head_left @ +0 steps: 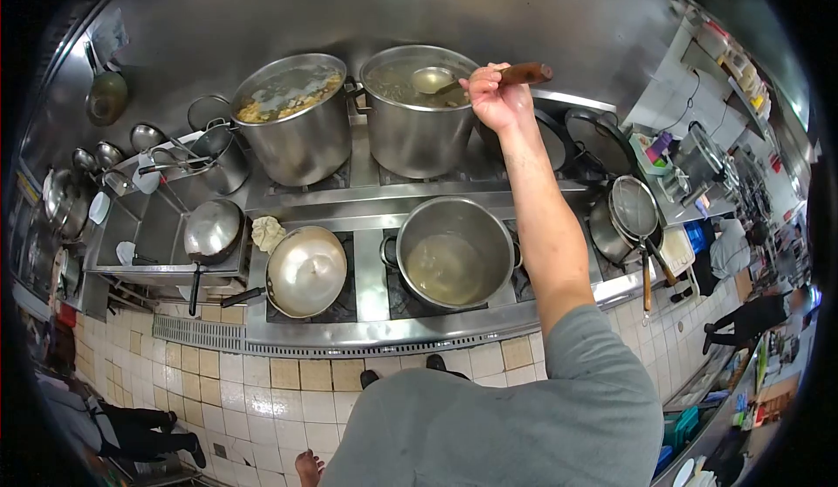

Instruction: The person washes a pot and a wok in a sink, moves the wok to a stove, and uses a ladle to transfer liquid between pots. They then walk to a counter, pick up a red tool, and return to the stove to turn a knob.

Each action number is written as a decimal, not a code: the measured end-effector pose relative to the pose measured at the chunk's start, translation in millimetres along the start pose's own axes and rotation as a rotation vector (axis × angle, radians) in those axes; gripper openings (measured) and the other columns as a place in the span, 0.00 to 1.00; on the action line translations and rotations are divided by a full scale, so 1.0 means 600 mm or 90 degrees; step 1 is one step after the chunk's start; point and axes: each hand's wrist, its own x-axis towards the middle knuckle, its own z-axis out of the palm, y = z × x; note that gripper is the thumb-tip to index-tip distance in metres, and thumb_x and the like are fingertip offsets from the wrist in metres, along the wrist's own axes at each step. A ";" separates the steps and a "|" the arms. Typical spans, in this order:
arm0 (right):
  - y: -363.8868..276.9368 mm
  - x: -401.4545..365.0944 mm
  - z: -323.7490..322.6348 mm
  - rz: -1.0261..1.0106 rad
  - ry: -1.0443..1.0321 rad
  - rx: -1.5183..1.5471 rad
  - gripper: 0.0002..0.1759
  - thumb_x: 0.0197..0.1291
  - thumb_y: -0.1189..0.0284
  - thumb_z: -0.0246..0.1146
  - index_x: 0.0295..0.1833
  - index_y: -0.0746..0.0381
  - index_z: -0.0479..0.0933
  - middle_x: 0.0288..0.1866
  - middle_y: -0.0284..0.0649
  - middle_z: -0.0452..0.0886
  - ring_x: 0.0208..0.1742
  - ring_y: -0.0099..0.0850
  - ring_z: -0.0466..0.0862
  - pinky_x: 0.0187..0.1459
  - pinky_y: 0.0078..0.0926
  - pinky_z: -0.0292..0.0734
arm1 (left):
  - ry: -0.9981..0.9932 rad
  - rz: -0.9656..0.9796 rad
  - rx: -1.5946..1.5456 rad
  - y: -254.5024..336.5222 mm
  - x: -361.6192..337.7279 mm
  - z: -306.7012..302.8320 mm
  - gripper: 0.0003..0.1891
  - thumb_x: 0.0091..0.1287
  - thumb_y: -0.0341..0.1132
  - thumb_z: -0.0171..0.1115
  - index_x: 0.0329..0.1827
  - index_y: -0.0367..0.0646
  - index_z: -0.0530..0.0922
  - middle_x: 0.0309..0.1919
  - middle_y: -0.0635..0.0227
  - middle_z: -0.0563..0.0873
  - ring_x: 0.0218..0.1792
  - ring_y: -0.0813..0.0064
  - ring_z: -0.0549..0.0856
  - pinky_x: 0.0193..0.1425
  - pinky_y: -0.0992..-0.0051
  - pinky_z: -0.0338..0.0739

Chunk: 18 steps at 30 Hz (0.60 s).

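My right hand (497, 99) is closed around the wooden handle of a ladle (432, 79), stretched out over the back of the stove. The ladle's bowl is at the liquid in the right stockpot (422, 142), which holds a cloudy broth. Beside it stands another stockpot (305, 142) with yellowish pieces floating in its liquid. In front, a wide two-handled pot (454, 216) contains some pale, clear liquid. My left hand (309, 467) hangs low by my body, partly cut off at the frame's edge, its fingers loosely apart with nothing seen in them.
Left of the wide pot sits a pan (307, 273), near a crumpled cloth (267, 234). A long-handled wok (213, 229) rests over the sink. Strainers (635, 208) lie on a pot at right. People stand at lower left (131, 426) and far right (755, 317).
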 end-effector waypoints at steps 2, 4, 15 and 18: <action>0.006 -0.019 0.011 0.000 -0.022 0.011 0.05 0.64 0.77 0.53 0.38 0.69 0.70 0.22 0.33 0.76 0.25 0.29 0.76 0.27 0.25 0.73 | -0.038 0.008 -0.016 0.024 -0.011 0.007 0.16 0.73 0.46 0.54 0.57 0.48 0.71 0.36 0.64 0.79 0.24 0.66 0.80 0.25 0.64 0.71; 0.008 -0.033 0.018 -0.004 -0.026 0.020 0.12 0.63 0.78 0.54 0.50 0.72 0.66 0.22 0.34 0.76 0.25 0.29 0.76 0.27 0.26 0.73 | -0.018 0.015 0.117 0.057 -0.044 0.031 0.17 0.73 0.45 0.54 0.59 0.49 0.70 0.37 0.65 0.79 0.26 0.67 0.79 0.25 0.64 0.71; 0.076 -0.261 0.106 0.069 -0.035 0.133 0.34 0.66 0.74 0.53 0.67 0.89 0.49 0.29 0.38 0.70 0.26 0.28 0.72 0.28 0.26 0.70 | -0.044 0.053 0.190 0.095 -0.028 0.032 0.15 0.73 0.44 0.56 0.57 0.48 0.71 0.34 0.67 0.79 0.25 0.69 0.79 0.24 0.65 0.70; 0.095 -0.338 0.090 0.090 -0.052 0.112 0.35 0.70 0.69 0.51 0.69 0.88 0.48 0.33 0.39 0.70 0.25 0.27 0.72 0.28 0.26 0.70 | -0.027 0.046 0.197 0.128 -0.023 0.039 0.14 0.72 0.44 0.56 0.55 0.47 0.73 0.34 0.67 0.79 0.24 0.70 0.79 0.22 0.69 0.70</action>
